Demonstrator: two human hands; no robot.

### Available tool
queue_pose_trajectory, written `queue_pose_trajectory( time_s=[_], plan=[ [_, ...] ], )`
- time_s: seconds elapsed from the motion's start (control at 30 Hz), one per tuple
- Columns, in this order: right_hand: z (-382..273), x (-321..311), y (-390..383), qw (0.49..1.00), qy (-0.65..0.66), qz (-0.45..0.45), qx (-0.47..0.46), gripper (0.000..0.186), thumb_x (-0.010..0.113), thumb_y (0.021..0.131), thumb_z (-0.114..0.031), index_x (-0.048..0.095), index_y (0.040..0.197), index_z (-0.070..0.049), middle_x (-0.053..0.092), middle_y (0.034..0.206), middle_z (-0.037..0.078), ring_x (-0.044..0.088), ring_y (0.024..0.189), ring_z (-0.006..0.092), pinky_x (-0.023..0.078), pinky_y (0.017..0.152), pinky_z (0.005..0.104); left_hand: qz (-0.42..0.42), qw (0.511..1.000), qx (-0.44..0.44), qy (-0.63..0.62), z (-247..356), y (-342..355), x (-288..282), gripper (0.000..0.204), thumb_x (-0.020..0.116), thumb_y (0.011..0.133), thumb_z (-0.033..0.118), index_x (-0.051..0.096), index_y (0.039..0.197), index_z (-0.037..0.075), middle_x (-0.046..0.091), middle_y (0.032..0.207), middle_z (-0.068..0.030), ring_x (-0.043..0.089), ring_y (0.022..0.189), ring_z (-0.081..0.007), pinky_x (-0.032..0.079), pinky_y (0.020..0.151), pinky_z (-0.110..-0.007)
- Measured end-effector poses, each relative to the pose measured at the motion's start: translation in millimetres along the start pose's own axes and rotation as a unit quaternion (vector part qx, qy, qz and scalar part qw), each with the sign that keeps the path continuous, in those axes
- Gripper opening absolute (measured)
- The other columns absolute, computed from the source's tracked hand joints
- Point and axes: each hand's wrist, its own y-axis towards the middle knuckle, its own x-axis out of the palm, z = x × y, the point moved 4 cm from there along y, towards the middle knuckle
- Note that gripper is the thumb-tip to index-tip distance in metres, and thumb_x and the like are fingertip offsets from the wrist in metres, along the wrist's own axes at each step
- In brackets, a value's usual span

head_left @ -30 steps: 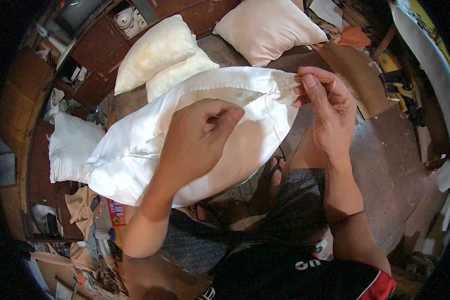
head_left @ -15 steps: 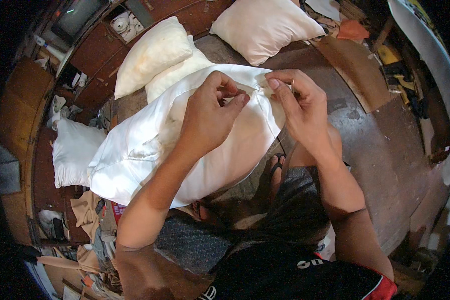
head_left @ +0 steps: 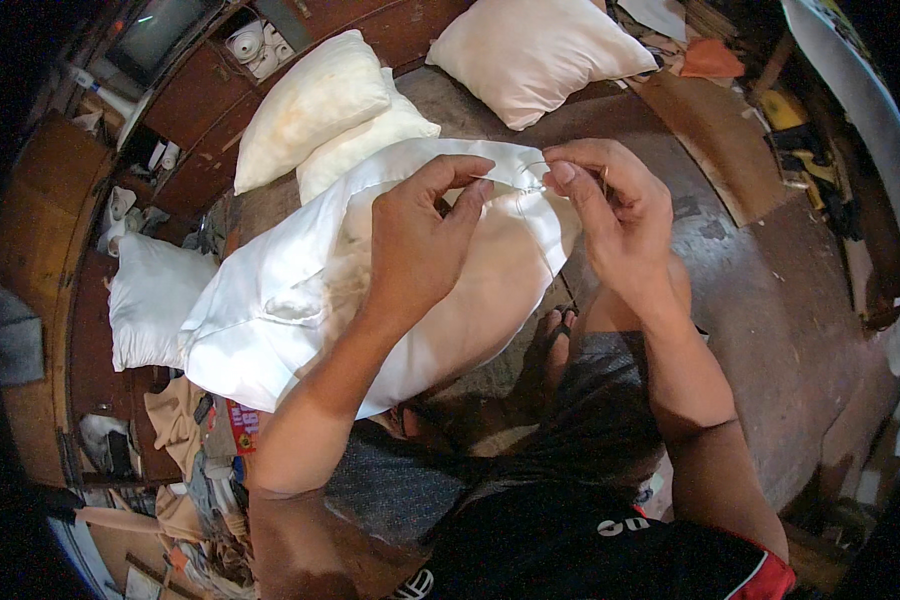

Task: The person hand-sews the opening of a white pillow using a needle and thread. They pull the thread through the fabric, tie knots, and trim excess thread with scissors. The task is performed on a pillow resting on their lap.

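Note:
A large white satiny pillow cover point(head_left: 260, 340) lies over my lap, with pale stuffing point(head_left: 345, 275) showing at its open side. My left hand point(head_left: 425, 235) is over the opening, thumb and forefinger pinching the cover's edge. At the far right corner of the opening, my right hand point(head_left: 615, 215) has its thumb and forefinger pressed together on a fine thread by the seam. The thread point(head_left: 522, 212) makes a small loop there and trails down over the cover. Whether a needle is between the right fingertips is too small to tell.
Two stacked cream pillows point(head_left: 315, 105) lie beyond the cover, with a pinkish pillow point(head_left: 540, 60) at the far right. A white pillow point(head_left: 160, 300) rests at the left by the wooden cabinet point(head_left: 205, 130). Cloth scraps point(head_left: 180, 430) lie at lower left; cardboard point(head_left: 705, 150) at right.
My left forefinger has straightened outward, its thumb now lower beside the cover's edge. My right hand has shifted slightly right, and a thread loop now shows between the hands.

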Motion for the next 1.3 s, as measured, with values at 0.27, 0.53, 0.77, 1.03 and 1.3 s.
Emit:
queue_pose_trajectory(
  time_s=[0.27,0.53,0.77,1.03,1.3],
  plan=[
    [-8.8,2.2,-0.9,0.998,-0.016,-0.039,-0.047,0.01,0.063,0.088,-0.002,0.069,0.094,0.002,0.069,0.09,0.013,0.066,0.084,0.0211,0.051,0.075,0.0298,0.015,0.999,0.021,-0.046,-14.6,-5.0,-0.6,0.013,0.069,0.086,0.009,0.072,0.097,0.003,0.071,0.083,-0.0039,0.052,0.058,-0.0056,0.043,0.055,-0.023],
    [-12.1,6.4,-3.6,0.998,-0.017,-0.053,-0.033,0.01,0.063,0.088,-0.002,0.07,0.093,0.003,0.07,0.091,0.013,0.066,0.084,0.0203,0.051,0.075,0.0287,0.025,0.997,0.049,-0.045,-11.9,-4.9,-1.8,0.013,0.069,0.086,0.009,0.071,0.097,0.003,0.07,0.086,-0.0036,0.053,0.062,-0.0061,0.044,0.058,-0.023],
    [-12.8,9.0,-4.4,0.998,-0.017,-0.059,-0.033,0.011,0.064,0.088,-0.002,0.071,0.094,0.002,0.071,0.091,0.013,0.067,0.082,0.0202,0.051,0.074,0.0287,0.029,0.997,0.052,-0.045,-12.0,-6.7,-3.4,0.013,0.068,0.086,0.01,0.072,0.096,0.003,0.071,0.085,-0.0043,0.053,0.058,-0.0059,0.043,0.055,-0.023],
    [-9.7,11.8,-6.3,0.997,0.005,-0.073,-0.001,0.012,0.063,0.088,-0.003,0.071,0.095,0.002,0.071,0.092,0.013,0.067,0.082,0.019,0.052,0.073,0.0281,0.025,0.996,0.048,-0.066,-17.1,-7.4,-2.5,0.013,0.067,0.087,0.01,0.071,0.096,0.003,0.071,0.085,-0.0053,0.054,0.06,-0.0068,0.044,0.056,-0.024],
    [9.8,16.1,-12.4,0.961,0.196,-0.066,0.183,0.018,0.062,0.094,-0.011,0.069,0.103,0.003,0.071,0.095,0.009,0.064,0.078,0.0101,0.052,0.069,0.0222,0.021,0.995,0.056,-0.079,-11.9,-6.4,-0.3,0.012,0.066,0.087,0.009,0.07,0.095,0.001,0.07,0.083,-0.0064,0.058,0.067,-0.0087,0.046,0.062,-0.025]
  ],
)
